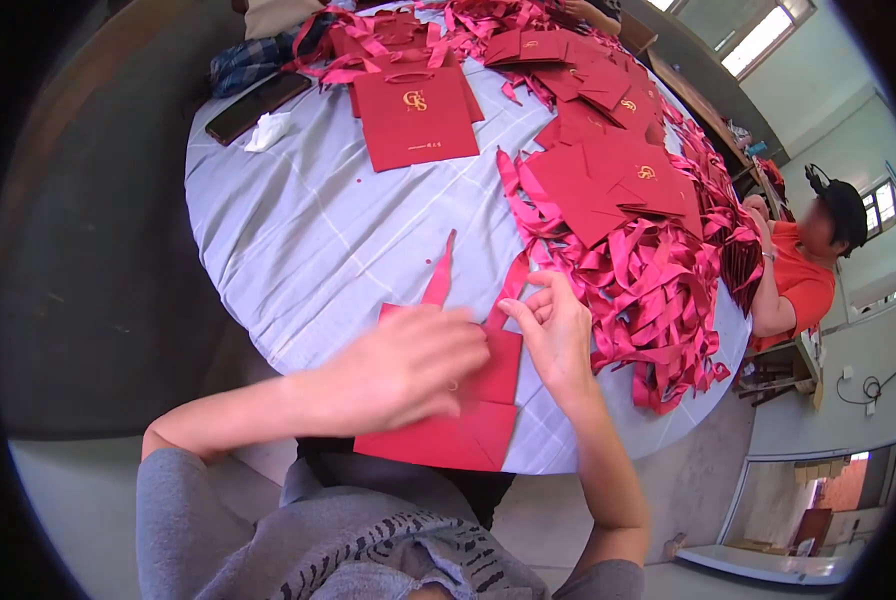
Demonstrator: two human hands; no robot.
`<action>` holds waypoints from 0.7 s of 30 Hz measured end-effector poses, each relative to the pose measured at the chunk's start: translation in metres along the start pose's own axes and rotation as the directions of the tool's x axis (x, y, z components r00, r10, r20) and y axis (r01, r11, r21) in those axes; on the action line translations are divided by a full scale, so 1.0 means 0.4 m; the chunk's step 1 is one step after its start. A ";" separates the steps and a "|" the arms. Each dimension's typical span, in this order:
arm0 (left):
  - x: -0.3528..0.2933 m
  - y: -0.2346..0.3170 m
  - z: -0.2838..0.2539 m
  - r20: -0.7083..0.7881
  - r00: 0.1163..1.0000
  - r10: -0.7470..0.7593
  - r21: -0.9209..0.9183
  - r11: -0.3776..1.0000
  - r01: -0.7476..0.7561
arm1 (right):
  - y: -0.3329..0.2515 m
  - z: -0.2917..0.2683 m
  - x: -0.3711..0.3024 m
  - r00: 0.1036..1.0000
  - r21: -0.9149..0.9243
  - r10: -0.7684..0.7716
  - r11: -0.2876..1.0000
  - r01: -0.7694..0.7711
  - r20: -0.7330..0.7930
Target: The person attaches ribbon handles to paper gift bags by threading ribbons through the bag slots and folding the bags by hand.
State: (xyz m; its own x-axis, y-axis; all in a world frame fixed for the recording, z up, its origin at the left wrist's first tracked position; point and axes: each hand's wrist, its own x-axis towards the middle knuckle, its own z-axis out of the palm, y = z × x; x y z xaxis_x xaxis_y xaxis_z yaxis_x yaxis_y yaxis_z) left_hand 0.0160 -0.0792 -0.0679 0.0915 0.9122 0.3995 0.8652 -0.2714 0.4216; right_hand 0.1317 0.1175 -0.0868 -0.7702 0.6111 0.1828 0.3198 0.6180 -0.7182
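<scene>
Red bag (473, 440): we are seemingly adjusting its ribbon (515, 273), next likely needing tension; left hand (403, 362), right hand (558, 335): grip unclear.

A black phone (256, 109) lies by a crumpled white tissue (268, 132). A person (804, 282) in orange wears a black cap (842, 210).

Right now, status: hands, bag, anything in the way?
Left hand blurred, over red bag. Right hand at pink ribbon, grip unclear. Ribbon heap close to its right.
</scene>
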 end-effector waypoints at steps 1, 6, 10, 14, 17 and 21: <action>-0.019 0.020 0.013 0.073 0.997 0.008 0.033 0.999 -0.011 | -0.006 0.003 0.000 1.000 0.013 -0.013 1.000 0.013 -0.008; -0.049 0.037 0.035 0.227 0.974 -0.002 -0.018 1.000 0.007 | -0.012 0.008 -0.001 1.000 -0.003 0.001 1.000 -0.001 -0.018; -0.049 0.030 0.034 0.228 0.974 0.012 -0.055 0.999 0.001 | -0.033 -0.016 -0.005 0.988 -0.046 -0.153 0.987 0.152 -0.007; -0.060 0.024 0.043 0.180 0.983 0.027 -0.076 0.997 -0.013 | -0.105 -0.025 -0.026 0.901 0.021 -0.338 0.938 0.345 0.272; -0.052 0.022 0.043 0.145 0.988 0.047 -0.110 0.993 -0.031 | -0.116 -0.019 -0.042 0.883 -0.045 -0.310 0.937 0.347 0.353; -0.033 0.026 0.031 0.156 0.987 0.050 -0.109 0.993 -0.033 | -0.108 -0.015 -0.054 0.901 -0.068 -0.290 0.942 0.328 0.323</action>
State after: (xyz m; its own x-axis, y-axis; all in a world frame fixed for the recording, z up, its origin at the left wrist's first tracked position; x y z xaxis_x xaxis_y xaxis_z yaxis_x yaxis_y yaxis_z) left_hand 0.0301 -0.0905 -0.0789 0.2105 0.9341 0.2884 0.8029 -0.3335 0.4941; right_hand 0.1377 0.0806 -0.0557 -0.9648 0.2113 0.1565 0.0863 0.8165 -0.5708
